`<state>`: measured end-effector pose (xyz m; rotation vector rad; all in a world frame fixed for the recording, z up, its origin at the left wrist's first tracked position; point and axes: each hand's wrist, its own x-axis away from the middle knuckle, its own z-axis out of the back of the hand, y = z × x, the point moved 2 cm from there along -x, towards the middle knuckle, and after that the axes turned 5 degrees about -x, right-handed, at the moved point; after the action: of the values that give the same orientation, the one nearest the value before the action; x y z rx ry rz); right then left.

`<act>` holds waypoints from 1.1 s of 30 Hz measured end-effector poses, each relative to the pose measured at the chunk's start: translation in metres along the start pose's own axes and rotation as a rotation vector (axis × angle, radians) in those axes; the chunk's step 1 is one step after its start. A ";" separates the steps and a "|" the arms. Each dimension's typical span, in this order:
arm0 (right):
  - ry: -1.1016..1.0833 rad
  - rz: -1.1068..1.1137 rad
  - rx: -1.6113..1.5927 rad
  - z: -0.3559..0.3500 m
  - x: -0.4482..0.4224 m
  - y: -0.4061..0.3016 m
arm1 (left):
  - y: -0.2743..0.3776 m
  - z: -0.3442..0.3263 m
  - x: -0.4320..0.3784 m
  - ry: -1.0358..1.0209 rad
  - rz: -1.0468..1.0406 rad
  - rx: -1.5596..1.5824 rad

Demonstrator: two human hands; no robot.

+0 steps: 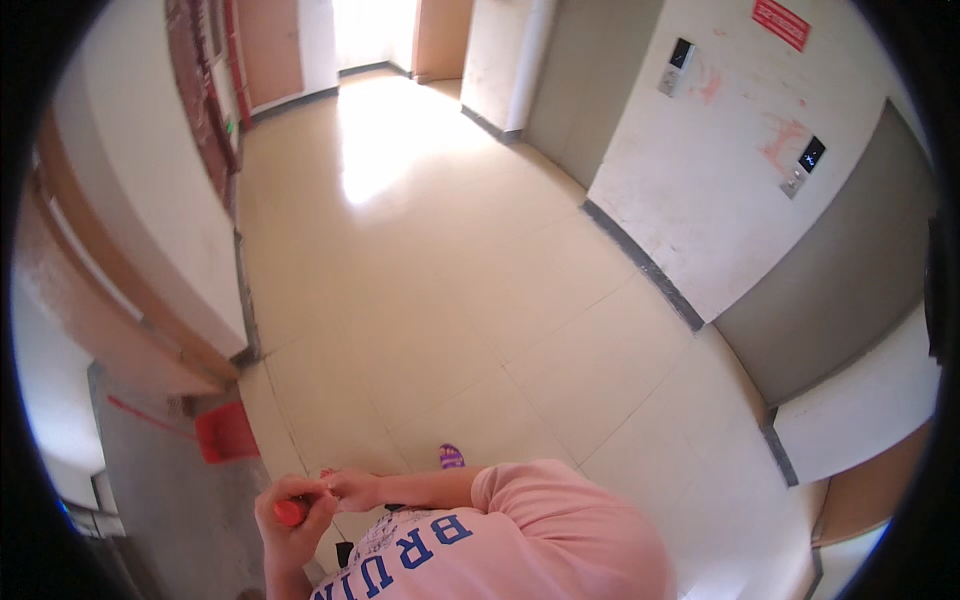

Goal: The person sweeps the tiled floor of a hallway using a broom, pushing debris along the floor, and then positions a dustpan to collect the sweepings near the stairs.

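My left hand is closed around a red rod-like thing with a rounded end, which looks like a handle. Touching it or very close, my right hand has its fingers bent; a small reddish bit shows at its fingertips, and what it grips is hidden. Both hands are in front of my pink shirt, low in the view. A red dustpan with a long thin red handle lies on the grey floor beyond my left hand. One purple sandal shows on a foot below my right forearm.
Beige floor tiles run along a hallway towards a bright opening. On the right are grey elevator doors and call panels on a stained white wall. To the left, a brown door frame borders the grey floor.
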<state>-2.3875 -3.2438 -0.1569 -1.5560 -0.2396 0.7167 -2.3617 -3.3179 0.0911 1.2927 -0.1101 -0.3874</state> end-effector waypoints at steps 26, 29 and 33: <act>1.049 -0.828 0.889 0.307 0.176 0.003 | -0.082 -0.228 -0.197 -0.744 -0.165 0.127; 0.998 -0.894 0.842 0.311 0.167 -0.002 | -0.091 -0.230 -0.219 -0.788 -0.212 0.110; 0.964 -0.961 0.790 0.335 0.152 0.010 | -0.091 -0.225 -0.258 -0.832 -0.275 0.118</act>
<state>-2.4626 -2.8854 -0.1979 -0.7154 0.0478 -0.6607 -2.5557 -3.0442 -0.0236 1.1921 -0.6665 -1.1547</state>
